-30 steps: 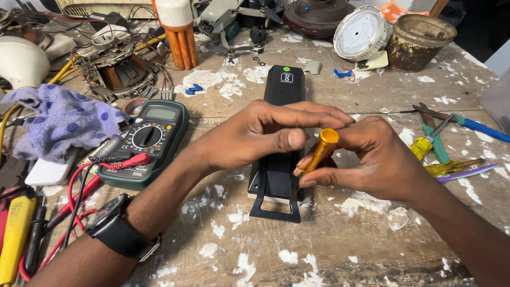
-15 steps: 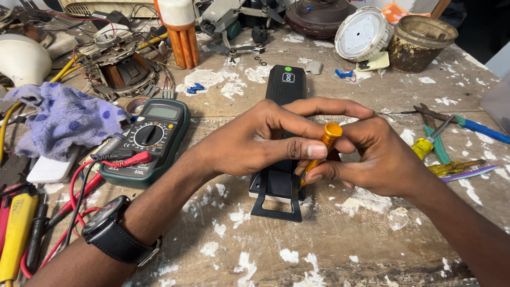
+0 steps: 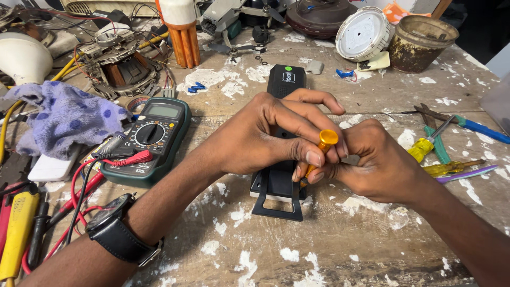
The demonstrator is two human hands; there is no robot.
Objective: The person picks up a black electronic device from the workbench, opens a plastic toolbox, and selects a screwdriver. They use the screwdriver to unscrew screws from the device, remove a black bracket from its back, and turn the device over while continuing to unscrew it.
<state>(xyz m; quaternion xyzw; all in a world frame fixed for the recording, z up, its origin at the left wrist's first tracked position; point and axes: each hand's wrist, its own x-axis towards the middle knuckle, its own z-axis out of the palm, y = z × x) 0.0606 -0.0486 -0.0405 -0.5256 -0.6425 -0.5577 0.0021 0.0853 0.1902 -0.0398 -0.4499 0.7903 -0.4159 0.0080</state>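
Paint-spattered wooden bench [image 3: 329, 250], cluttered w/ tools. Left hand [image 3: 271, 135] & right hand [image 3: 380, 159] both pinch orange screwdriver [image 3: 320, 150], tip down on black device [image 3: 280, 154] at bench center. Green multimeter [image 3: 151, 138] sits left of it.

The little screwdriver [image 3: 322, 148] in the middle has an orange handle. The long box [image 3: 285, 85] under the hands is black with a tiny green dot at its far end. On the left, the meter [image 3: 150, 139] is dark green with a black dial and red and black wires. The cloth [image 3: 64, 114] far left is purple with darker blue spots. The watch [image 3: 118, 236] near the left is black. The table [image 3: 340, 250] is brown wood with white paint splotches.
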